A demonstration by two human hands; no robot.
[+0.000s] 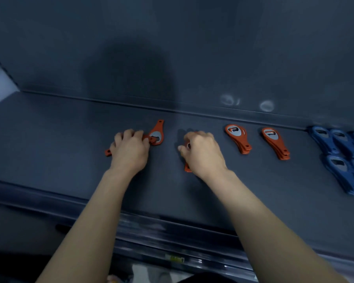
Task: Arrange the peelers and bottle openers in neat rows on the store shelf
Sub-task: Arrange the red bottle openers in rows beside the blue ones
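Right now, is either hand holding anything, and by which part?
Yes, both. The left hand grips an orange opener across its middle, its tip poking out left. The right hand pinches a second orange opener near its metal head.

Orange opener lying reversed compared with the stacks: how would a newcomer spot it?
On the dark shelf, look just past the left hand. The orange opener at its fingertips differs from the two orange stacks further right: its narrow end points at the back wall.
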